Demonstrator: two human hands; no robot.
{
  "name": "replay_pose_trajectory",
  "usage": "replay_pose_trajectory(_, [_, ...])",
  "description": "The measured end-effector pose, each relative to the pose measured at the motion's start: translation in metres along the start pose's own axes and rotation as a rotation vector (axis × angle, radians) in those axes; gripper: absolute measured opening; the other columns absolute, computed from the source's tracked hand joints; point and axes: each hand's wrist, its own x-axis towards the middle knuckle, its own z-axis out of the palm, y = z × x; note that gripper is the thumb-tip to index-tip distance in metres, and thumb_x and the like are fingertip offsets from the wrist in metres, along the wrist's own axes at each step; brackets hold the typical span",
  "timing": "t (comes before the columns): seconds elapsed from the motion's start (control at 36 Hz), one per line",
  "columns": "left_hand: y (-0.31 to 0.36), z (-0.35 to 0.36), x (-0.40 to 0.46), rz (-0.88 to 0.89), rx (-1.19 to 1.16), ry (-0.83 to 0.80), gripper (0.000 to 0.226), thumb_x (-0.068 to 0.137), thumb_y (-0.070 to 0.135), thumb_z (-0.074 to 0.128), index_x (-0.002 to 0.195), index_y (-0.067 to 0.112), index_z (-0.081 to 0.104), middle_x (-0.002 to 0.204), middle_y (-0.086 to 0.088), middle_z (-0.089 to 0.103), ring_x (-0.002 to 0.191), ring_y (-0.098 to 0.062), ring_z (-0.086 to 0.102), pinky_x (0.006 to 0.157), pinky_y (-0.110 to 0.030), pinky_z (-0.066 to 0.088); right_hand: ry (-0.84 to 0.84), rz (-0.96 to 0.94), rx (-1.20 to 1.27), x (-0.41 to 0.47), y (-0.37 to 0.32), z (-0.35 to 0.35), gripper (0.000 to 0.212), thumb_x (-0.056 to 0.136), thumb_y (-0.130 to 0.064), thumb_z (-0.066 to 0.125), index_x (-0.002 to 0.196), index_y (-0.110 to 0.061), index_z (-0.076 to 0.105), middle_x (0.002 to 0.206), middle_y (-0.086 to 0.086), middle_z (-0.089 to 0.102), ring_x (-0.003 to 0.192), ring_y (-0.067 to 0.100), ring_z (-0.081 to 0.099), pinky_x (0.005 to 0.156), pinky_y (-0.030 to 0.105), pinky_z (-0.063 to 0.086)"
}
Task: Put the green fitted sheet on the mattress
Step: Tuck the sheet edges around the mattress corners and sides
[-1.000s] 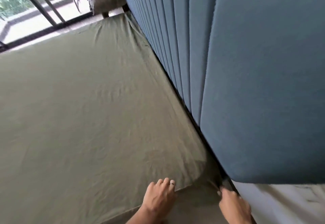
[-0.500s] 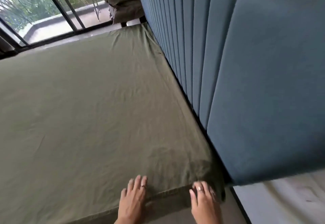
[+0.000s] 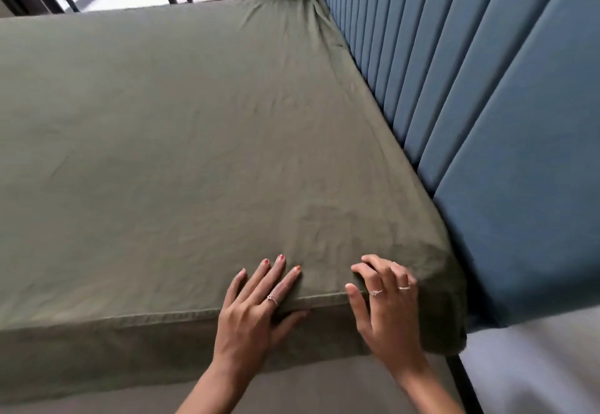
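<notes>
At the mattress corner by the blue headboard [image 3: 506,160]: left hand [image 3: 256,309] flat, right hand [image 3: 386,303] with fingers bent, pressing the green fitted sheet [image 3: 194,141]; soft, light, likely best gripped at the hem.

No readable text, label, brand, number or sign anywhere in view.
</notes>
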Motion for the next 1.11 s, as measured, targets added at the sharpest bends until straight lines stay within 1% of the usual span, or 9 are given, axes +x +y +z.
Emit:
replay_pose_trajectory(0.28, [-0.008,0.036,-0.012,0.163,0.202,0.425,0.049,0.083,0.058,0.064,0.122,0.028,0.065,0.132,0.006,0.057,0.120,-0.015,0.057,0.097,-0.031,0.047,0.371,-0.150,-0.100,-0.013,0.014,0.038,0.027,0.099,-0.034,0.038,0.102,-0.018,0.059,0.105,0.004,0.068,0.096,0.022,0.055,0.084,0.039,0.036])
replay_pose_trajectory(0.39, [-0.011,0.034,0.000,0.160,0.198,0.480,0.046,0.084,0.058,0.064,0.119,0.029,0.067,0.128,0.010,0.060,0.117,-0.013,0.059,0.096,-0.030,0.047,0.398,-0.175,-0.117,-0.004,0.019,0.039,0.036,0.100,-0.035,0.034,0.104,-0.014,0.063,0.107,0.006,0.067,0.099,0.023,0.054,0.085,0.040,0.036])
replay_pose_trajectory(0.47, [-0.009,0.044,-0.012,0.125,0.213,0.501,0.045,0.084,0.058,0.062,0.119,0.029,0.067,0.128,0.012,0.060,0.118,-0.012,0.058,0.096,-0.031,0.046,0.353,-0.237,-0.133,-0.017,0.029,0.043,0.040,0.101,-0.036,0.033,0.112,-0.013,0.063,0.115,0.007,0.065,0.108,0.025,0.053,0.092,0.042,0.034])
replay_pose_trajectory(0.58, [-0.008,0.046,-0.017,0.073,0.228,0.507,0.047,0.087,0.060,0.056,0.123,0.031,0.064,0.132,0.013,0.057,0.122,-0.010,0.055,0.100,-0.033,0.040,0.246,-0.234,-0.155,-0.027,0.033,0.040,0.043,0.101,-0.040,0.031,0.128,-0.015,0.054,0.130,0.007,0.057,0.124,0.025,0.046,0.109,0.040,0.024])
replay_pose_trajectory(0.69, [0.001,0.044,-0.022,-0.020,0.221,0.414,0.053,0.086,0.062,0.051,0.129,0.031,0.058,0.137,0.012,0.053,0.127,-0.012,0.048,0.102,-0.034,0.032,0.139,-0.180,-0.145,-0.037,0.030,0.027,0.043,0.098,-0.037,0.040,0.135,-0.017,0.050,0.140,0.003,0.050,0.134,0.023,0.039,0.116,0.041,0.017])
replay_pose_trajectory(0.81, [0.009,0.042,-0.030,-0.066,0.216,0.298,0.061,0.083,0.060,0.052,0.134,0.027,0.053,0.141,0.007,0.050,0.131,-0.017,0.042,0.106,-0.038,0.027,0.140,-0.118,-0.019,-0.047,0.027,0.015,0.041,0.094,-0.028,0.052,0.134,-0.020,0.051,0.142,0.000,0.048,0.139,0.020,0.034,0.118,0.042,0.017])
replay_pose_trajectory(0.92, [0.016,0.040,-0.048,-0.104,0.153,0.247,0.061,0.082,0.047,0.059,0.139,0.026,0.046,0.146,0.005,0.044,0.137,-0.017,0.034,0.114,-0.039,0.018,0.234,0.037,0.158,-0.063,0.026,0.010,0.043,0.089,-0.013,0.064,0.130,-0.015,0.053,0.143,0.006,0.045,0.139,0.023,0.032,0.114,0.045,0.028])
replay_pose_trajectory(1.03, [0.030,0.041,-0.069,-0.157,-0.017,0.349,0.055,0.084,0.024,0.069,0.136,0.022,0.051,0.145,0.003,0.044,0.137,-0.017,0.033,0.114,-0.038,0.026,0.401,0.417,0.370,-0.083,0.028,0.007,0.044,0.084,-0.005,0.067,0.125,-0.003,0.051,0.136,0.017,0.045,0.130,0.030,0.040,0.108,0.034,0.029])
replay_pose_trajectory(1.11, [0.050,0.044,-0.092,-0.312,-0.182,0.423,0.043,0.082,0.012,0.071,0.123,0.014,0.060,0.127,0.006,0.051,0.124,-0.019,0.044,0.105,-0.018,0.029,0.386,0.728,0.599,-0.097,0.028,0.004,0.040,0.087,-0.004,0.063,0.124,0.000,0.050,0.122,0.019,0.053,0.114,0.031,0.052,0.096,0.030,0.038])
